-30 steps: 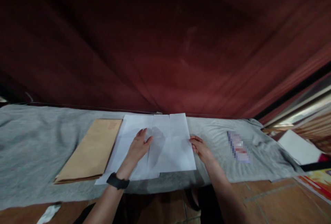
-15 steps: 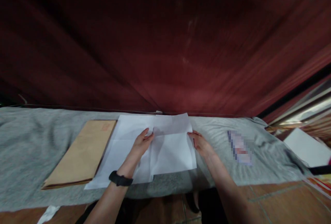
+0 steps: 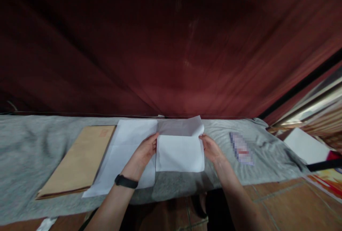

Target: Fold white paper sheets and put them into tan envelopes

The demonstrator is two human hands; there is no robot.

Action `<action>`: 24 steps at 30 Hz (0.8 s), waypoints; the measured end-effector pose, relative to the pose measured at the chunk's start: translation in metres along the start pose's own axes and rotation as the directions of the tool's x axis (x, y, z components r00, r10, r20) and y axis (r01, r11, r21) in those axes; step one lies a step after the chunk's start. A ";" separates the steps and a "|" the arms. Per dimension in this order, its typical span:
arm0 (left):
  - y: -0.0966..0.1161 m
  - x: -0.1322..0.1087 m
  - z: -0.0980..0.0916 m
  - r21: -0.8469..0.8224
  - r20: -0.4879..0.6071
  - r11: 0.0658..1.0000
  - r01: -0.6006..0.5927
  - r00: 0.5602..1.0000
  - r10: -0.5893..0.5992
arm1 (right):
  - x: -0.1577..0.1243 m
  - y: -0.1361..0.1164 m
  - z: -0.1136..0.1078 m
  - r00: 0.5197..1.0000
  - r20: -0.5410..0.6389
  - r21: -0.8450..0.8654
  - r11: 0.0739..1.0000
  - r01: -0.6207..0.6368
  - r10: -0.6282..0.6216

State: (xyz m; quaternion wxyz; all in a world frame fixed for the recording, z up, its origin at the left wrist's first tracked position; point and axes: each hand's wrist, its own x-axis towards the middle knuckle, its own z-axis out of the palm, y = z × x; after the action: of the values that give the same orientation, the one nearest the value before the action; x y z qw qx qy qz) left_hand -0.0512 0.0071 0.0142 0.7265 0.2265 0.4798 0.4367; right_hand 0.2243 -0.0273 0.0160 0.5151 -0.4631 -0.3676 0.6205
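Note:
A creased white sheet of paper (image 3: 179,154) is held up between my two hands, bent along a line across its upper part. My left hand (image 3: 145,150) pinches its left edge at that crease. On the opposite edge my right hand (image 3: 212,148) grips the paper with thumb and fingers. Under my left hand and wrist lies other white paper (image 3: 117,161), flat on the grey cloth. Left of that paper is a brown envelope stack (image 3: 78,158) with a faint reddish mark near its top corner.
Grey cloth (image 3: 24,159) covers the work surface, with a dark red curtain (image 3: 171,53) behind it. A pixelated, banknote-like item (image 3: 242,149) lies to the right. Farther right is a white flat object (image 3: 306,147). Tiled floor (image 3: 288,199) shows below the front edge.
The held sheet's crease has become a sharper bend, with its upper right corner curling. My left hand has shifted up to the sheet's left edge. The view has moved slightly.

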 end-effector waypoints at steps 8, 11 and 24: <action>0.010 0.001 0.006 0.010 0.007 0.947 -0.320 0.948 0.320 | 0.009 -0.022 0.002 0.992 0.003 -0.131 0.983 0.128 -0.129; 0.017 -0.007 0.013 0.046 0.079 0.870 -0.490 0.870 0.486 | 0.008 -0.036 -0.004 0.961 0.010 -0.169 0.946 0.275 -0.278; -0.006 0.004 -0.014 0.646 0.470 0.334 -0.687 0.702 0.535 | -0.025 -0.009 -0.057 0.984 0.076 -0.539 0.824 0.176 -0.161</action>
State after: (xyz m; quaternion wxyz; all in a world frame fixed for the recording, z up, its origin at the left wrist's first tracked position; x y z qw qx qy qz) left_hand -0.0602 0.0064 0.0018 0.3680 0.7201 0.4328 0.3984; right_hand 0.2823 -0.0514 0.0127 0.4102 -0.5474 -0.5747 0.4492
